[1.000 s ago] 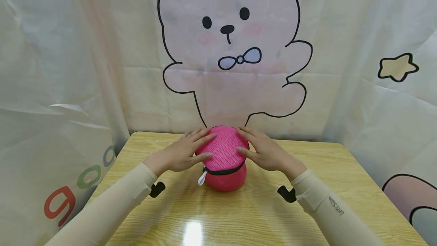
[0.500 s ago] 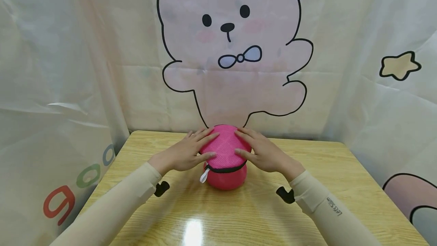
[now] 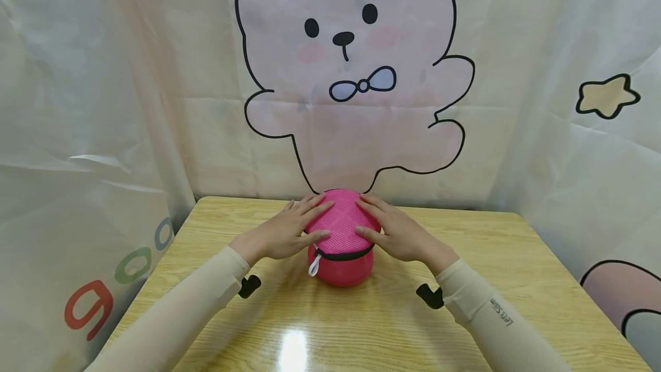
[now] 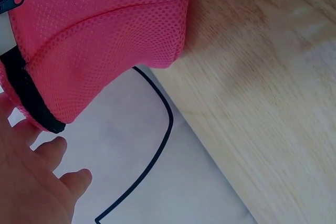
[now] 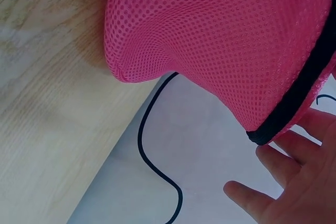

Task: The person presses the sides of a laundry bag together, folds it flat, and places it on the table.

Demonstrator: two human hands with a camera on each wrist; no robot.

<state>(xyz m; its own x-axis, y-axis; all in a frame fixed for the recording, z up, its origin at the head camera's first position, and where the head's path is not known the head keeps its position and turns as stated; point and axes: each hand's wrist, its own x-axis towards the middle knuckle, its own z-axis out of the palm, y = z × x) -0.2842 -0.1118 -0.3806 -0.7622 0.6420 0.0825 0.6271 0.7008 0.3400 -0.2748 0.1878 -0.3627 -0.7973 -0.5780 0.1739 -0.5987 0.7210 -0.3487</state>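
A pink mesh zippered wash bag (image 3: 341, 224) stands upright on the table, its rounded top bounded by a black zipper band (image 3: 345, 256). A white pull tab (image 3: 314, 266) hangs from the band at the front left. My left hand (image 3: 289, 229) lies against the left side of the top, fingers spread and fairly straight. Mirroring it, my right hand (image 3: 400, 228) touches the right side with extended fingers. Both wrist views show the mesh body narrowing below the band, with the left fingers (image 4: 50, 153) and right fingers (image 5: 278, 163) right at the band's edge.
The light wood table (image 3: 413, 332) ends just behind the bag, where a fabric backdrop (image 3: 206, 148) with a cartoon bear hangs. More printed fabric (image 3: 583, 171) encloses the right side, and a curtain with coloured letters (image 3: 103, 188) the left.
The bag's top and its pull tab have shifted slightly right, and my left hand has moved right along with them. My right hand has stayed almost in place.
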